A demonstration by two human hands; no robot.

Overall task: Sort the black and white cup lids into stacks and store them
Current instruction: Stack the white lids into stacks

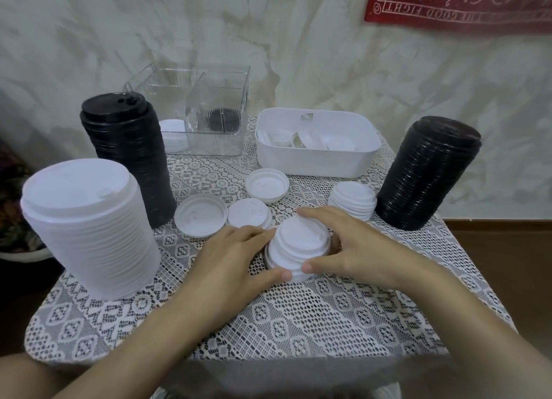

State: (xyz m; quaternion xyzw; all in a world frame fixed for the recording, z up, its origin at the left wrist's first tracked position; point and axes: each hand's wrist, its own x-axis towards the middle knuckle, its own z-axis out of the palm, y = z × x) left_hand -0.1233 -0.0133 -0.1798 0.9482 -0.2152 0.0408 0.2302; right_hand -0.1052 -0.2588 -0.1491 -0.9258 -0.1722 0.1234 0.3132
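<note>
A short stack of white lids [298,246] sits in the middle of the table. My left hand [236,258] grips its left side and my right hand [349,243] grips its right side, thumbs at the front. A tall white lid stack [89,225] stands at the left, with a tall black lid stack [128,157] behind it. Another tall black stack [427,171] stands at the right, beside a small white stack [354,200]. Three loose white lids [200,215] [250,214] [266,185] lie behind my hands.
A clear divided container [209,112] at the back holds a few white and black lids. A white bin [316,157] beside it holds several white lids. The small table wears a lace cloth [298,318]; its edges are close on all sides. A wall rises behind.
</note>
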